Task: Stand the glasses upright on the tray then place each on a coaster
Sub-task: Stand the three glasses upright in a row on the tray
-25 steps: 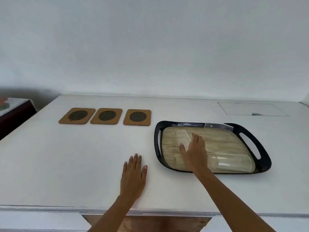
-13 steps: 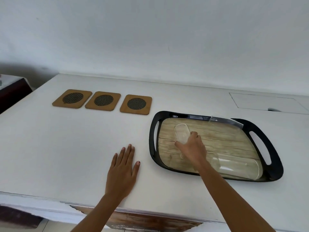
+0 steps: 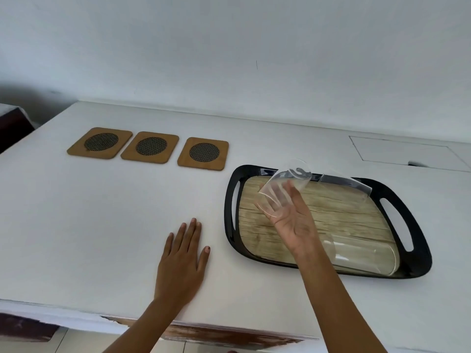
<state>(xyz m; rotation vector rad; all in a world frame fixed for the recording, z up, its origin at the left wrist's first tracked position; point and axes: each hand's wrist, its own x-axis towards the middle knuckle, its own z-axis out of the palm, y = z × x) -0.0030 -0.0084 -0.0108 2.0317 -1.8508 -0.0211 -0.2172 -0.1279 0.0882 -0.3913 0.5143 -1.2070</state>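
Note:
My right hand (image 3: 293, 217) holds a clear glass (image 3: 285, 186), lifted and tilted above the left part of the black tray (image 3: 230, 210) with its wood-pattern floor. A second clear glass (image 3: 362, 256) lies on its side at the tray's near right. A third glass (image 3: 349, 183) lies along the tray's far rim. Three brown coasters with dark mesh centres sit in a row left of the tray: left (image 3: 100, 143), middle (image 3: 150, 147), right (image 3: 204, 153). My left hand (image 3: 183, 261) rests flat on the white table, fingers spread, holding nothing.
The white table (image 3: 102, 225) ends at a chipped front edge near me. A white wall stands behind. A rectangular hatch outline (image 3: 402, 152) is set into the table at the far right. A dark piece of furniture (image 3: 12, 123) shows at the far left.
My right hand has turned palm-up and raised the glass off the tray floor, tilting it. The left hand stays flat on the table.

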